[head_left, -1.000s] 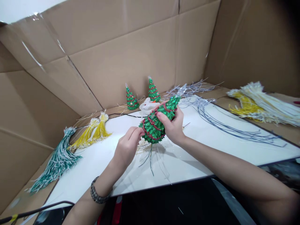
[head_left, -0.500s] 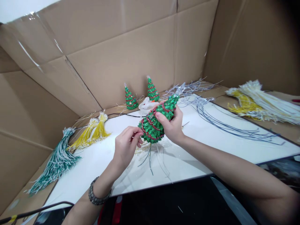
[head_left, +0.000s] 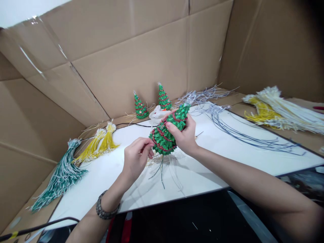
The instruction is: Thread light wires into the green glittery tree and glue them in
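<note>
Gripping a glittery green tree (head_left: 167, 131), right hand (head_left: 183, 135); left hand (head_left: 136, 157) pinches its wires (head_left: 162, 167).

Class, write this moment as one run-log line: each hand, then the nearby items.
right hand: grips green glitter tree, tilted | left hand: fingers at tree base wires | behind: two small trees

**Green glitter, red bands, bundles of yellow and teal**

The tree (head_left: 168, 130) glitters green with red bead strands circling it and a silvery tip. Two smaller trees (head_left: 152, 101) wear the same green and red. On the white board (head_left: 215, 162) lie yellow wire bundles (head_left: 100, 143), a teal-and-white bundle (head_left: 59, 177), and grey-blue wires (head_left: 243, 135). Cream and yellow bundles (head_left: 278, 108) rest on plain brown cardboard (head_left: 126, 60). The bracelet (head_left: 105, 211) is dark grey.
</note>
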Demonstrator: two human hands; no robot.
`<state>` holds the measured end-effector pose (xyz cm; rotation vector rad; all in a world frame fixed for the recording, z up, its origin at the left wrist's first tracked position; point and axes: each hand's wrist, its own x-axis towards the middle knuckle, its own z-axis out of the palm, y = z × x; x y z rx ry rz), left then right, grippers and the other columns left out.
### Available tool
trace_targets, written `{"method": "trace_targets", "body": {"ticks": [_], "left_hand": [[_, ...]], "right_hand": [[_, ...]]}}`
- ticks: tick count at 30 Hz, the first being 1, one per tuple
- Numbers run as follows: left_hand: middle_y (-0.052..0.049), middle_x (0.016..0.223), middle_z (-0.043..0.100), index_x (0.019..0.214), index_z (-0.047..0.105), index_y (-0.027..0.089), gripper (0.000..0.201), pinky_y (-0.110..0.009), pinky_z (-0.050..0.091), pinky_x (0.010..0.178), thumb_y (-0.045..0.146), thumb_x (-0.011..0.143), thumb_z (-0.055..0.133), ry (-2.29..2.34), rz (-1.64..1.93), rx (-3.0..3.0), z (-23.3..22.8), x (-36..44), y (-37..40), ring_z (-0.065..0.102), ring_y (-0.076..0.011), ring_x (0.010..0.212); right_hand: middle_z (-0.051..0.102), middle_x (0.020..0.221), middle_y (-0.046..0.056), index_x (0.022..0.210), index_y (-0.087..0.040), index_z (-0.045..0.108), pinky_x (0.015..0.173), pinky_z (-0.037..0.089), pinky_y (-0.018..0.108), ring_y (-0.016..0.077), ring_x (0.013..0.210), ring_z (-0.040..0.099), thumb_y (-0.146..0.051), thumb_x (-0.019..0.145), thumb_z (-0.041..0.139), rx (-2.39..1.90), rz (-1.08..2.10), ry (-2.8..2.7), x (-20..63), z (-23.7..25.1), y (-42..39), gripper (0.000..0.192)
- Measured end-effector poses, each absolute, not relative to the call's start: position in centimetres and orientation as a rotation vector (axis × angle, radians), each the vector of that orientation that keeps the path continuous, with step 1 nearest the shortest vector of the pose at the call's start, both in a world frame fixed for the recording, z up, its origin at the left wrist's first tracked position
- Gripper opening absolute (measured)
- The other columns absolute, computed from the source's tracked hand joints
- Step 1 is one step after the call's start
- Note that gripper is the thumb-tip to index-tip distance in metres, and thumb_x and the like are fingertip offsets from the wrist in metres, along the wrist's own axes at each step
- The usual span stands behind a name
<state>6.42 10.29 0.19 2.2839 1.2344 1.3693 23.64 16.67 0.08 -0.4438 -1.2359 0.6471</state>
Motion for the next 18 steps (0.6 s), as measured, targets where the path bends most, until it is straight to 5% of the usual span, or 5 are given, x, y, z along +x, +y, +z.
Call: {"method": "trace_targets", "body": {"ticks": [9, 13, 18], "left_hand": [[0.0, 0.078, 0.061, 0.087, 0.064, 0.017, 0.01, -0.018, 0.05, 0.053, 0.018, 0.094, 0.057, 1.164, 1.42, 2.197, -0.4, 6.3, 10.6, 0.06, -0.0062, 0.055], [0.001, 0.089, 0.059, 0.103, 0.057, 0.022, 0.013, -0.02, 0.051, 0.054, 0.025, 0.092, 0.062, 1.007, 1.702, 1.803, -1.3, 7.6, 10.4, 0.059, -0.0072, 0.061], [0.003, 0.077, 0.059, 0.09, 0.058, 0.019, 0.023, -0.021, 0.053, 0.056, 0.033, 0.082, 0.075, 0.909, 1.697, 1.173, -2.2, 10.0, 9.8, 0.059, -0.0076, 0.059]], "right_hand": [[0.068, 0.085, 0.003, 0.089, -0.026, 0.06, 0.083, 0.053, 0.045, 0.0232, 0.081, 0.064, -0.038, 0.076, 0.072, -0.492, 0.735, -1.179, 23.6, -0.2, 17.0, 0.022], [0.067, 0.083, 0.001, 0.084, -0.025, 0.061, 0.084, 0.053, 0.042, 0.0207, 0.079, 0.063, -0.037, 0.071, 0.073, -0.485, 0.952, -0.894, 23.4, 0.1, 17.7, 0.021], [0.062, 0.071, -0.002, 0.074, -0.024, 0.057, 0.077, 0.054, 0.037, 0.0187, 0.071, 0.06, -0.038, 0.065, 0.071, -0.516, 1.138, -0.612, 23.0, 0.7, 18.0, 0.021]]}}
